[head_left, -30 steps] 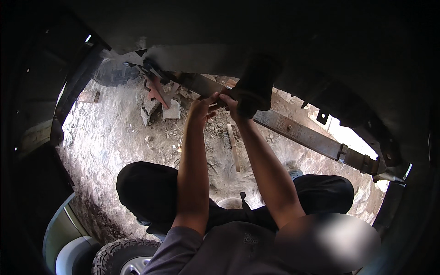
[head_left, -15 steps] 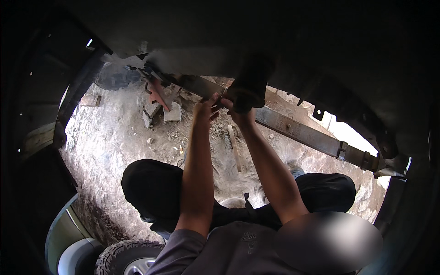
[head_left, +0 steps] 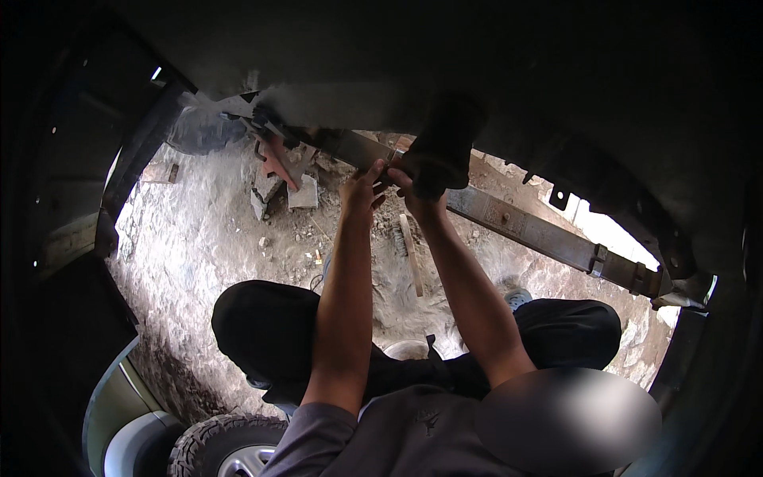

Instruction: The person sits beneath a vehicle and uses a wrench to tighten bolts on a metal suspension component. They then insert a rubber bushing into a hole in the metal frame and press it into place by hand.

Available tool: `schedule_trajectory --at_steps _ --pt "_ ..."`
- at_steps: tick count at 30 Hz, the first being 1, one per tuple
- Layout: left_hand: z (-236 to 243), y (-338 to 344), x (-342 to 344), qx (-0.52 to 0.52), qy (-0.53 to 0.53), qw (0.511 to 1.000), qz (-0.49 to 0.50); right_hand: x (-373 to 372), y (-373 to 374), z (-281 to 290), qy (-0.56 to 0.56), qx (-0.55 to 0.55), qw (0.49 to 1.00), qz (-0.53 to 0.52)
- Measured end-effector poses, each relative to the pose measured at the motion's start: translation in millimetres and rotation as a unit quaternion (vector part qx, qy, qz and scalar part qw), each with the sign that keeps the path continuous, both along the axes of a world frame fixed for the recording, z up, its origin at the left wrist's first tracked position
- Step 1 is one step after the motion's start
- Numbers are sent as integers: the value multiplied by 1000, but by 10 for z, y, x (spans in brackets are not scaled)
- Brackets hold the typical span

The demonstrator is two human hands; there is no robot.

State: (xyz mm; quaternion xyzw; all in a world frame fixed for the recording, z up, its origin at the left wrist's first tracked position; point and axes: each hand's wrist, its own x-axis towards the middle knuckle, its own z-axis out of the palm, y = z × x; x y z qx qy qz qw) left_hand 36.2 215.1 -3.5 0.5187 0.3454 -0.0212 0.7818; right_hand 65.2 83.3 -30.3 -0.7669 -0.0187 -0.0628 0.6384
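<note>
Farthest to the left of our hands, low by our own knee, we see a chunky-treaded tyre point(head_left: 226, 445) beside a pale green panel point(head_left: 111, 397), both probably set aside so that our legs have room. Beyond our left hand, on the rough ground, lies a brick point(head_left: 160, 172); nearer to that hand, a red metal piece point(head_left: 278, 163) slants down toward a grey block point(head_left: 303, 192), perhaps as part of a prop, though shadow hides its upper end. Our left hand point(head_left: 363, 191) is raised with its fingers loosely bent and their tips at the underside of the long leaf spring point(head_left: 520, 226), which passes just above both hands and runs on to their right; we judge that this reach from below suits a small part there, but we cannot tell whether the fingers pinch anything. Below and between our forearms lies a wooden stick point(head_left: 412, 254), within easy reach. Our right hand point(head_left: 415, 199) meets the left almost fingertip to fingertip, likely so both can work one spot; a black cylinder point(head_left: 441, 155) hanging in front covers part of it, so we cannot tell its grip either. Farther right of our hands, a metal clamp point(head_left: 597, 260) wraps the spring, presumably to keep its leaves together, and a dark bracket point(head_left: 559, 197) with a hole hangs above.
</note>
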Motion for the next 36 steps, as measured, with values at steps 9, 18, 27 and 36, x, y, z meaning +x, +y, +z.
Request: schedule_trajectory --at_steps 9,18,27,36 --pt "5 60 111 -8 86 996 -22 -22 -55 324 -70 -82 994 7" --pt "-53 32 187 90 28 995 -18 17 -131 444 -4 -116 993 2" --pt "-87 167 173 104 52 993 -17 -23 -115 532 30 -68 997 24" --pt "-20 198 106 46 54 997 -13 99 -112 264 -71 -57 996 22"
